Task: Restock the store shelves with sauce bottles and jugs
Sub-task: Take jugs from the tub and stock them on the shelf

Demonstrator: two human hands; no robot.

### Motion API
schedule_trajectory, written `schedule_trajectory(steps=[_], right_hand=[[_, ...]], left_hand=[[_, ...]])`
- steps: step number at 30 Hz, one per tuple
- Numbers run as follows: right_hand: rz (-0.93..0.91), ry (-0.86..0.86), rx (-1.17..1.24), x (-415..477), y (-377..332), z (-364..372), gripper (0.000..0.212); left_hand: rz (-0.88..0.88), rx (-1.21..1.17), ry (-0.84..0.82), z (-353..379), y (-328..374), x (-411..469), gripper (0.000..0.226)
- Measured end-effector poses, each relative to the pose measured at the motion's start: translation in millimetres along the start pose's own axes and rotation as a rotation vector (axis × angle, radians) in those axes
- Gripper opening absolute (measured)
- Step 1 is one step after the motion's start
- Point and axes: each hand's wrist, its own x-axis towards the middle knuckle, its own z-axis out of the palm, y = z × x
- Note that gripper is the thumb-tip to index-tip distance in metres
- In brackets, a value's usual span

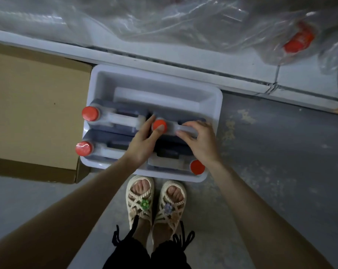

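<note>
Four dark sauce jugs with red caps and pale handles stand upright, paired in the near part of a white tub on the floor. The far-right jug is gripped at its handle.

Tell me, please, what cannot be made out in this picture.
Head view: the red object, blurred by the plastic wrap over it.
Head view: the body of the jug, covered by the left hand and right hand.
Head view: the cardboard box, cut off by the left edge.
</note>
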Motion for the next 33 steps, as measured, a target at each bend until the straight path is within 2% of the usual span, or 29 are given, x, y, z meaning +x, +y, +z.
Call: schedule_trajectory(steps=[4, 7, 10, 13, 17, 22, 30, 33], right_hand=[[0.084, -0.122, 0.064, 8.8, -1.0, -4.4, 0.028], [0.151, -0.118, 0.091, 10.2, -5.7, -5.1, 0.03], [0.196, -0.092, 0.135, 4.0, -20.4, -19.4, 0.026], [0.211, -0.111, 0.182, -9.9, -45.4, -47.4, 0.012], [0.224, -0.093, 0.218, -36.0, -92.2, -94.1, 0.013], [0.238, 0.006, 0.277, -84.4, -170.8, -167.7, 0.019], [0.115, 0.036, 0.171, -167.1, -343.8, -327.6, 0.029], [0.058, 0.073, 0.171, -198.5, -411.3, -387.5, 0.033]], left_hand=[[0.023, -0.037, -0.033, -1.9, 3.5, -0.9, 0.052], [0.045, -0.04, -0.075, -7.9, 10.8, -3.8, 0.049], [0.056, -0.085, -0.192, -17.2, 19.3, -11.6, 0.056], [0.129, -0.07, -0.322, -25.1, 37.1, -30.5, 0.06], [0.206, -0.007, -0.399, -32.1, 77.3, -69.0, 0.085], [0.294, 0.114, -0.387, -41.3, 152.8, -133.6, 0.102], [0.559, 0.26, -0.386, -59.1, 302.5, -256.2, 0.126], [0.652, 0.252, -0.374, -67.6, 364.1, -312.3, 0.123]])
